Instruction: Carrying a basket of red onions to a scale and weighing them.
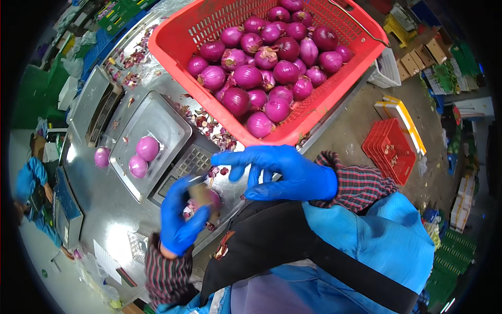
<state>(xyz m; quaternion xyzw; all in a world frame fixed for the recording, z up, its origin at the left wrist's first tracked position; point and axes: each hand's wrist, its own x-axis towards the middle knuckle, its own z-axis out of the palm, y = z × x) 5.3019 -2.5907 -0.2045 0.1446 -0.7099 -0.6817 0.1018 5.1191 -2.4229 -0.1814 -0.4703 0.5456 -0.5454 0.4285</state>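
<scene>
My left hand [183,217], in a blue glove, curls its fingers and thumb round a tan, roll-like thing [199,194] that is blurred. Just beyond it a purple onion [215,199] shows in part, amid loose skins on the steel table. My right hand [290,172], gloved in blue too, is held to the right of the left one, fingers stretched out leftward and apart, with nothing visible in them. Two peeled onions [147,148] rest on the tray of a scale [172,130]. Left of that tray sits another onion [102,157] in clear plastic.
A red basket [209,107] full of purple onions stands at the table's far edge, beyond my right hand. Onion skins [206,124] litter the steel table [112,209]. Red crates [384,152] stand on the floor at right. A person in blue [34,180] is at far left.
</scene>
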